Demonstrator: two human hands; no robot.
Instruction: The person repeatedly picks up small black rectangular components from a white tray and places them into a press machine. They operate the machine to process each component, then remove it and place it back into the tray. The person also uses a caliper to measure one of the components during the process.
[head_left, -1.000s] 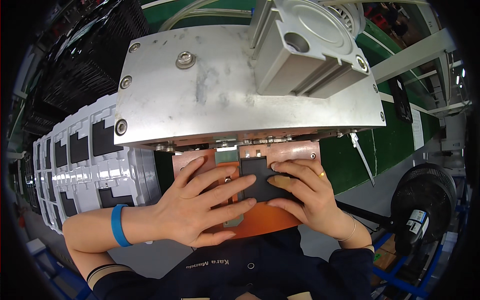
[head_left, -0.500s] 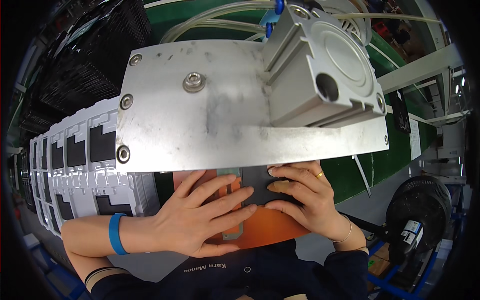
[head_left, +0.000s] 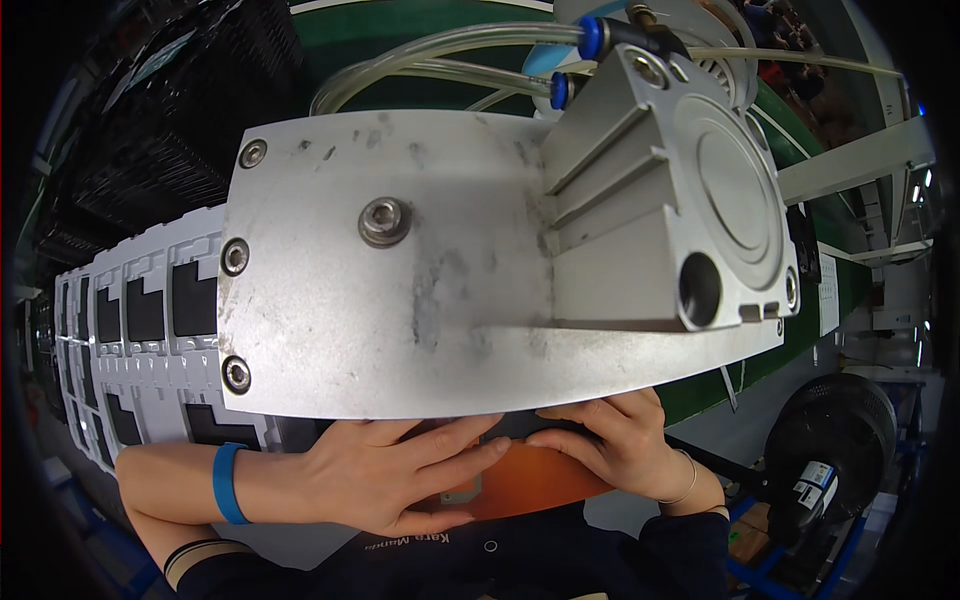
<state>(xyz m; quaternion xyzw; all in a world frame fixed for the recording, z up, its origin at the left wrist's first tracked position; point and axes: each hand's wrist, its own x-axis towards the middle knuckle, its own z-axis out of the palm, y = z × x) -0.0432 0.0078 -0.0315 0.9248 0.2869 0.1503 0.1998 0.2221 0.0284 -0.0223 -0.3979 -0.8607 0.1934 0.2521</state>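
My left hand [head_left: 385, 475] lies palm down with fingers spread over an orange board [head_left: 550, 480]. Some of its fingertips are hidden under the front edge of a silver metal plate [head_left: 480, 290]. A small pale strip [head_left: 462, 492] with a hole shows on the board below the left fingers. My right hand [head_left: 622, 448] has its thumb and bent fingers on a dark grey flat piece [head_left: 518, 425], which rests on the board. Most of that piece and the right fingertips are covered by the metal plate.
A square metal cylinder block [head_left: 610, 250] with clear air tubes [head_left: 440, 45] stands on the plate. White trays holding dark pieces [head_left: 145, 310] are at left, below stacked black trays [head_left: 180, 120]. A black fan [head_left: 830, 450] stands at right, near the green table [head_left: 700, 395].
In the picture, the metal plate and cylinder block sit lower and hide more of my fingers and the dark grey piece. Both hands keep nearly the same pose.
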